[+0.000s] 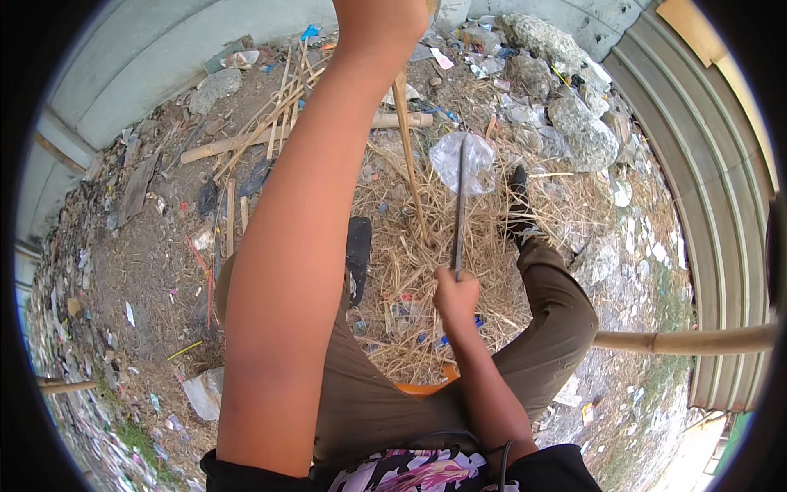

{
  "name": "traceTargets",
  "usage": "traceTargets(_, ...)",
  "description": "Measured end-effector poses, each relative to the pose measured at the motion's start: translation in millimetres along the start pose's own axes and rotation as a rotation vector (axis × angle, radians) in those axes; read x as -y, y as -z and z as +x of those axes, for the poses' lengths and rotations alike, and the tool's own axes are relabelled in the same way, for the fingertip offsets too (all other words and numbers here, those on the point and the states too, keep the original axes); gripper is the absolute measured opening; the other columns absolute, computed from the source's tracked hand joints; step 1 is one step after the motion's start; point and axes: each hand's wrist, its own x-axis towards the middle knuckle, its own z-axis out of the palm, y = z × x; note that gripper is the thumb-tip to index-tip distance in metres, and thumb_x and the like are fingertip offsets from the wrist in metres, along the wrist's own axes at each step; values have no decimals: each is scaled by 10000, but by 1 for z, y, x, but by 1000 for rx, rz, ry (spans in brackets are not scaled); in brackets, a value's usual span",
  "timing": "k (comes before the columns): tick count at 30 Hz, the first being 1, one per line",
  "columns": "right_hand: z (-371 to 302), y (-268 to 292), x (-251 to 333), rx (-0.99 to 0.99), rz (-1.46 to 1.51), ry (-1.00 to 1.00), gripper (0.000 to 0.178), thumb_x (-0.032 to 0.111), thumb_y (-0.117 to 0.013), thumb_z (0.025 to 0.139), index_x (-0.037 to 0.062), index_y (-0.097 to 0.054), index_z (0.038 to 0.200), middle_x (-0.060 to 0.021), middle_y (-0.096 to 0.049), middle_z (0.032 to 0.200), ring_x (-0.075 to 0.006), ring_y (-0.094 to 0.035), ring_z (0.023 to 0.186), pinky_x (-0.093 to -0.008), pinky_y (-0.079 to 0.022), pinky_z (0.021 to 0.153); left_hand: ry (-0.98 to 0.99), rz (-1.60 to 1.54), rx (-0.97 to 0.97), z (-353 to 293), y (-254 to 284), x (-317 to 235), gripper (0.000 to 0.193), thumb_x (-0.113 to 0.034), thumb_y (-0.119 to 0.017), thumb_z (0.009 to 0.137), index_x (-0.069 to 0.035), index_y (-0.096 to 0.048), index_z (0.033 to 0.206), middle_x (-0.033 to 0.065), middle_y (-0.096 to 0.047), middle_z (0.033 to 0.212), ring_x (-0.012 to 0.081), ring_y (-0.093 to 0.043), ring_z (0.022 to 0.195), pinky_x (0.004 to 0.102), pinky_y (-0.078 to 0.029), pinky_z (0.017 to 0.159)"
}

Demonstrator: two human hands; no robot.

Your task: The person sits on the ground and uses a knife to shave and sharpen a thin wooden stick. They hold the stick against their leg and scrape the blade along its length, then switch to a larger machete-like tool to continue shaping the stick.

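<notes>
My left hand [379, 18] is raised at the top edge, closed around the upper end of a thin bamboo strip [410, 156] that runs down into the dry straw. My right hand [456, 297] grips the handle of a long metal blade [461, 197], which points up and away from me just right of the strip; whether it touches the strip is unclear. My legs in olive trousers [557, 320] spread to either side, and a black shoe [516, 205] rests on the straw.
Dry straw and shavings [426, 271] cover the ground before me. Split bamboo sticks and poles [270, 131] lie at the upper left. Rubble [574, 123] is piled upper right by a corrugated metal wall [705, 180]. A bamboo pole [689, 340] juts in from the right. Litter is scattered at left.
</notes>
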Motion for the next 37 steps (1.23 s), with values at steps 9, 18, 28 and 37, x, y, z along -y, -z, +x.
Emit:
traceTargets(9, -4, -5, 95, -270, 251, 800, 375, 28, -585, 970, 79, -435, 630, 65, -416, 562, -21, -360, 509, -254, -254, 448, -141, 191, 40, -7, 13, 2, 621, -561, -387, 1059, -161, -307, 590, -42, -301, 512, 100, -305, 435, 301, -299, 420)
traceTargets(18, -4, 46, 71, 761, 1029, -889, 270, 67, -583, 892, 133, -499, 644, 49, -336, 491, -64, -316, 365, -288, -329, 426, -156, 272, -46, 6, 8, 8, 647, -552, -368, 1066, -143, -340, 566, -26, -346, 502, 117, -349, 461, 324, -314, 453)
traceTargets(28, 20, 9, -50, -86, -366, 333, 164, 131, -605, 919, 40, -656, 792, -117, -575, 657, -191, -584, 682, -353, -487, 732, -129, 272, -7, -13, -21, 8, 619, -518, -322, 1084, -163, -346, 578, -26, -325, 505, 124, -315, 451, 327, -305, 446)
traceTargets(37, -9, 32, -17, 664, 660, -1035, 333, 115, -569, 886, 162, -378, 616, 35, -353, 469, -115, -321, 353, -318, -349, 470, -6, 131, 10, 10, 36, -56, 576, -515, -290, 1084, -181, -268, 615, -78, -192, 512, 77, -159, 400, 266, -178, 377)
